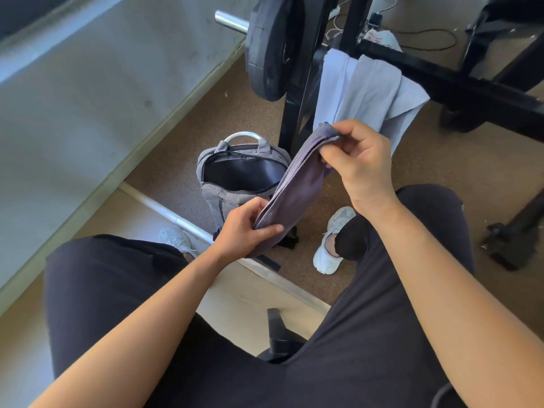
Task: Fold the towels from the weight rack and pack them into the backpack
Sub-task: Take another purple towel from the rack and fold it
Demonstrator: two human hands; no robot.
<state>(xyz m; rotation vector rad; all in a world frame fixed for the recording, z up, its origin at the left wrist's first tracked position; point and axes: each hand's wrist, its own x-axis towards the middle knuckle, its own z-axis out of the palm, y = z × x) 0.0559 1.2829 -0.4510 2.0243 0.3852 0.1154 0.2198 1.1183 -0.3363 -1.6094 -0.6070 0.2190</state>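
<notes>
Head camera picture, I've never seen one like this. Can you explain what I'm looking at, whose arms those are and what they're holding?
There is no machine here. The single picture comes from a camera worn on a person's head, looking down at their own arms and legs. The left hand and right hand each grip one end of a purple towel, which seems doubled over. Below it an open grey backpack stands on the floor. Behind, pale towels hang over the black weight rack, beside a weight plate.
</notes>
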